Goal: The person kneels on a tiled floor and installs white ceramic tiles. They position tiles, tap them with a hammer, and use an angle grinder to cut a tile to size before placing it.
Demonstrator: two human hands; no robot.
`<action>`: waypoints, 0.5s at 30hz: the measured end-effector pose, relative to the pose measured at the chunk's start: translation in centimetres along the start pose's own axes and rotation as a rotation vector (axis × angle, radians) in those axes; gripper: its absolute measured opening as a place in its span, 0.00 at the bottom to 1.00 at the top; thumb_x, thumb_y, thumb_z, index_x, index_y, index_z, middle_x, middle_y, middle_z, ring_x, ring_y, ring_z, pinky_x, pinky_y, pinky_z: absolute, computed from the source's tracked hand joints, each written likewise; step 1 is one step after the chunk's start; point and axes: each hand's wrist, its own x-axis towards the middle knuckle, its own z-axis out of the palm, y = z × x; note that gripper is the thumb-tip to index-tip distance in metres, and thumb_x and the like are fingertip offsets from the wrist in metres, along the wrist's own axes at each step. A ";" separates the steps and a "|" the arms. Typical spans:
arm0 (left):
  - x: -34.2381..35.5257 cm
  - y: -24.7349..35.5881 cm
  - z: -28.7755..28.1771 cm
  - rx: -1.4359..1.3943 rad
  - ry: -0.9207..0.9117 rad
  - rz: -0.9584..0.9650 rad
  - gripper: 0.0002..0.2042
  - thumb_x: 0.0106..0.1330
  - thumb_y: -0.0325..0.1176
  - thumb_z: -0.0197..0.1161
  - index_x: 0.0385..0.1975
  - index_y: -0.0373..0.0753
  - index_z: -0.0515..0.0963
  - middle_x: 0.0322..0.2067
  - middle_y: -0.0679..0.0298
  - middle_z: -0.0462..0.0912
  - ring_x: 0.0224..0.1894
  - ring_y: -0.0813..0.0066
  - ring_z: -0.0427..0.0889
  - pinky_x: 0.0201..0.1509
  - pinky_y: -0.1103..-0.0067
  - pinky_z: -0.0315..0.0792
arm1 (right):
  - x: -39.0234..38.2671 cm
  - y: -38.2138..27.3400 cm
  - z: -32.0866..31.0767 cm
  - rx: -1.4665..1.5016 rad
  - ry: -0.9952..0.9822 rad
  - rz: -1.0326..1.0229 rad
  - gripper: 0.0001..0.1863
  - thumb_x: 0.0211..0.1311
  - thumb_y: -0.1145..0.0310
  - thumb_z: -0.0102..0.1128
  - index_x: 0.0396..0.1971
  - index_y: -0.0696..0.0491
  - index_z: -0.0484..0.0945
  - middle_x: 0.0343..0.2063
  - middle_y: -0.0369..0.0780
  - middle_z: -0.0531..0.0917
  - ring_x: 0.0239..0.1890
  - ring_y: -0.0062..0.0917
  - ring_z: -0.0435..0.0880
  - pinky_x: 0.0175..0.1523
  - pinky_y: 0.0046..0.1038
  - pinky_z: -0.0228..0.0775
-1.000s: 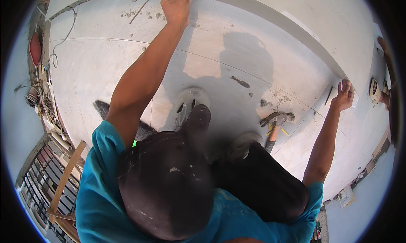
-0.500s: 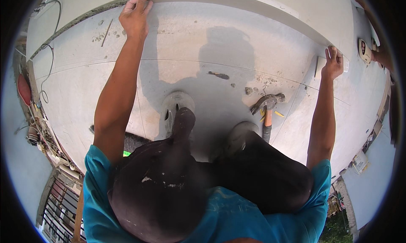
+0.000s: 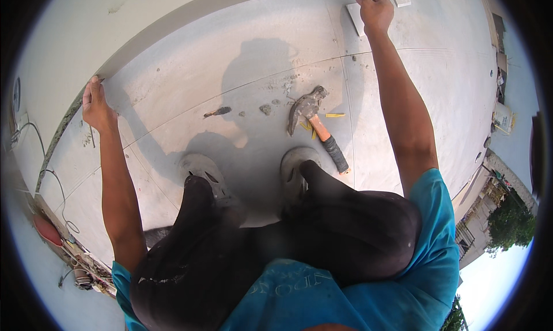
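Note:
A long grey strip (image 3: 196, 10), like a skirting tile, runs along the foot of the pale wall at the floor's far side. My left hand (image 3: 99, 105) pinches its left end between thumb and fingers. At the top edge of the picture, my right hand (image 3: 377, 11) has its fingers closed at the strip's right end, which is partly cut off. On the floor between my arms lies a claw hammer (image 3: 324, 136) with an orange handle wrapped in black. A small dark pointed tool (image 3: 218, 111) rests to its left.
Yellow slips (image 3: 334, 115) and grey crumbs (image 3: 265, 109) lie around the hammer. White flat pieces (image 3: 355, 19) sit beside my right hand. A grey cable (image 3: 60, 187) curls at the left, near a dark gap under the wall. My shoes (image 3: 203, 172) stand on the floor slabs.
The view has turned to the right, so hammer and shoes appear further left. Both hands remain at the strip's ends. The other person's hand and foot at the right have left the view.

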 end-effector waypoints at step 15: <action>-9.1 14.4 1.5 1.042 -0.963 -0.274 0.20 0.68 0.38 0.59 0.55 0.34 0.73 0.46 0.59 0.80 0.48 0.71 0.78 0.57 0.73 0.69 | -29.7 18.2 -25.8 -0.663 0.318 0.124 0.13 0.65 0.64 0.59 0.47 0.51 0.77 0.55 0.48 0.72 0.60 0.42 0.68 0.59 0.41 0.65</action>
